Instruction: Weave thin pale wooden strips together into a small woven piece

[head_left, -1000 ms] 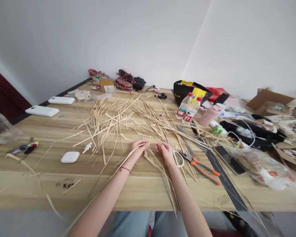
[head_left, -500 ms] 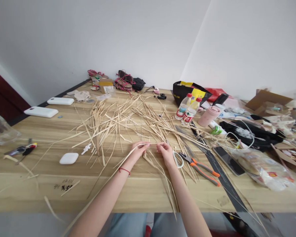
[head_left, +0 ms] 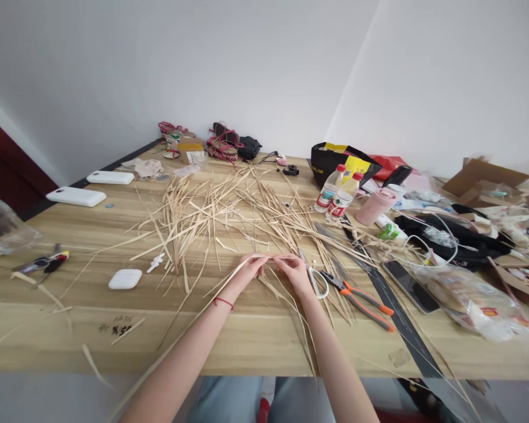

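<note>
My left hand (head_left: 249, 268) and my right hand (head_left: 293, 271) meet at the middle of the table, fingertips close together. Both pinch a thin pale straw strip (head_left: 224, 289); its long tail runs back along my left forearm and past the table's near edge. More strips hang down below my right hand, though I cannot tell whether they join the held one. Just beyond my hands spreads a loose heap of straw strips (head_left: 203, 218). White-handled scissors (head_left: 320, 285) lie beside my right wrist, next to pliers (head_left: 357, 298) with orange and grey handles.
A white earbud case (head_left: 124, 279) is on the left, with two white power banks (head_left: 76, 196) further back. On the right are two plastic bottles (head_left: 325, 191), a pink cup (head_left: 374, 206), a phone (head_left: 411, 286) and a bread bag (head_left: 471, 305). A black bag (head_left: 321, 163) stands behind.
My right hand has moved in toward my left, so the fingertips are now nearly together on the straw strip. The whole view has shifted slightly.
</note>
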